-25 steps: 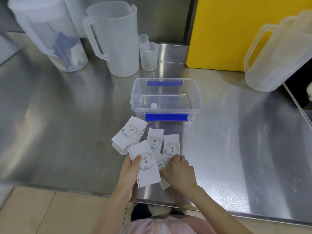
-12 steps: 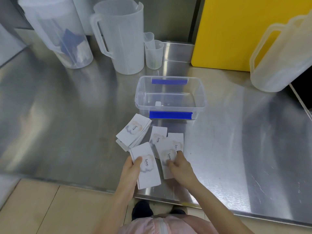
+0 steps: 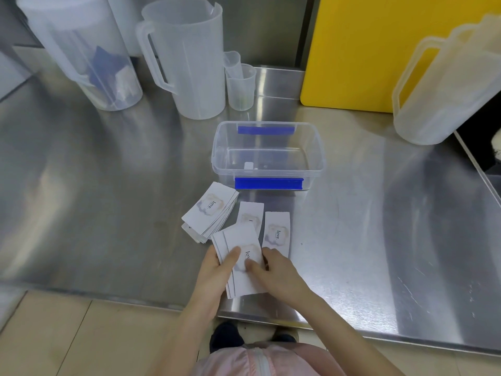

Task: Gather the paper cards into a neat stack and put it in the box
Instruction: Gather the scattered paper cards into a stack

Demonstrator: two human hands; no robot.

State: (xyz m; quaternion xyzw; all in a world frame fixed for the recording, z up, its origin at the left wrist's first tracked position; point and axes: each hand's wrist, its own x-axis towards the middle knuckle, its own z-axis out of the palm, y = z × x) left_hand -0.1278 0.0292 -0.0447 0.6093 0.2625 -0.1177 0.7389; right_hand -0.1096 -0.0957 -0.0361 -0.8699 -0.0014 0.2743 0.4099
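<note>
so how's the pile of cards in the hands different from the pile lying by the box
The held pile is gripped by the left hand and right hand; the loose pile lies untouched on the counter.
The held pile is nearly squared; the loose pile is fanned, edges stepped.
Both show a "love" card on top.

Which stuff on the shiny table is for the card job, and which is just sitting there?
For the job:
held cards in the left hand and right hand
fanned pile
two loose cards
clear box

Just sitting there:
big jug
jug with blue bits
small cups
yellow board
right jug
</note>
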